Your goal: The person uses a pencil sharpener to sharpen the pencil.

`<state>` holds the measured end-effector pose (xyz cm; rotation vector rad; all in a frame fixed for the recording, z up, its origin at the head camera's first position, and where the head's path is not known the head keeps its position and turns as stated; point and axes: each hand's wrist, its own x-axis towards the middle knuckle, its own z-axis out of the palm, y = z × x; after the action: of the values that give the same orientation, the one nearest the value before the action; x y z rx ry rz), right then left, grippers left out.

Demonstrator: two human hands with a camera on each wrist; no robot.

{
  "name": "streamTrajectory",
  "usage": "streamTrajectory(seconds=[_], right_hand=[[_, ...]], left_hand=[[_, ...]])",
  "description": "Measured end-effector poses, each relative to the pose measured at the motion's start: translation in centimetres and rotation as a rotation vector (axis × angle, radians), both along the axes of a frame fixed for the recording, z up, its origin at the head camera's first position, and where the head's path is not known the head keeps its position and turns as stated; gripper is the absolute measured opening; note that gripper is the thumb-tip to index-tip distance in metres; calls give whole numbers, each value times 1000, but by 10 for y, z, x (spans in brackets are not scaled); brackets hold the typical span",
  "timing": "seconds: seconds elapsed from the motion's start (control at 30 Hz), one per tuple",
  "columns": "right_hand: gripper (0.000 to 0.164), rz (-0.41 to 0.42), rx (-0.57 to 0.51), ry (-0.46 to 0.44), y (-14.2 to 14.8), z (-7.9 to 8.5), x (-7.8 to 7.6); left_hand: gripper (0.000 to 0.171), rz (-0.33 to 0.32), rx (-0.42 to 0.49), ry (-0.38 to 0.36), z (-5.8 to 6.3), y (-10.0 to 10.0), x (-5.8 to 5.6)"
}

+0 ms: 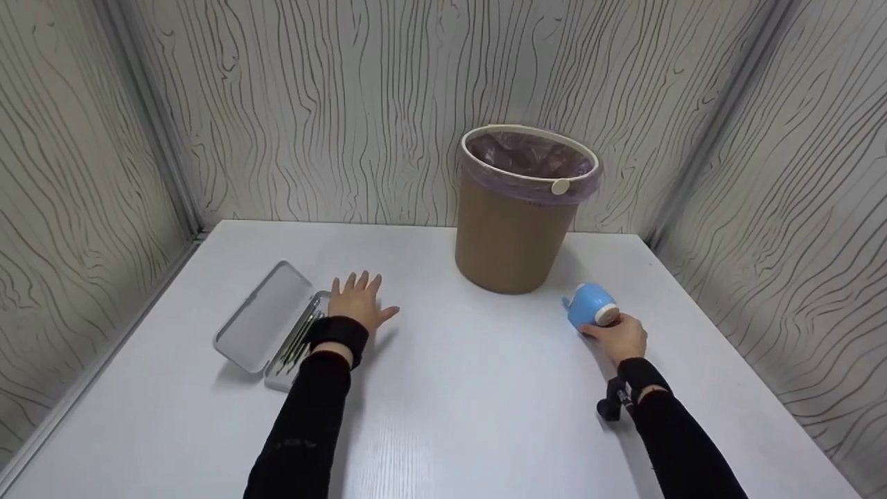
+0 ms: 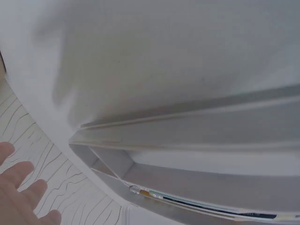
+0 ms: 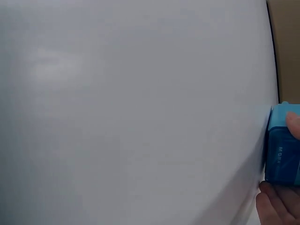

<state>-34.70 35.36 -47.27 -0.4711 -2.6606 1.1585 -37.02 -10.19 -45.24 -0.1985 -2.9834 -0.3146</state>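
Note:
My left hand (image 1: pixel 357 305) hovers with fingers spread beside an open grey pencil case (image 1: pixel 267 322). Its lid lies tipped back to the left, and several pencils (image 1: pixel 296 343) lie in the tray, partly hidden by my wrist. In the left wrist view, the case's long side wall (image 2: pixel 197 126) runs across the frame, with my fingers (image 2: pixel 33 192) at lower left. My right hand (image 1: pixel 624 338) grips a blue pencil sharpener (image 1: pixel 589 303) with a pale round end. The right wrist view shows its dark blue box part (image 3: pixel 281 157) between thumb and fingers.
A brown bin (image 1: pixel 509 239) with a pale rim and a purple liner bag stands at the back of the white table (image 1: pixel 443 388), left of and behind the sharpener. Wood-patterned panels (image 1: pixel 332 111) enclose the table at the back and both sides.

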Motion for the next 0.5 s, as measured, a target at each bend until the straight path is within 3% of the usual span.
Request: streamTrajectory(seconds=[0.13, 0.3, 0.5], right_hand=[[68, -63, 13, 16, 6, -2, 1], [67, -141, 26, 34, 5, -5, 3], [68, -179, 21, 32, 1, -3, 4]], left_hand=[[78, 14, -38, -2, 1, 0, -1], [78, 20, -22, -15, 2, 1, -2], [78, 24, -16, -32, 3, 2, -3]])
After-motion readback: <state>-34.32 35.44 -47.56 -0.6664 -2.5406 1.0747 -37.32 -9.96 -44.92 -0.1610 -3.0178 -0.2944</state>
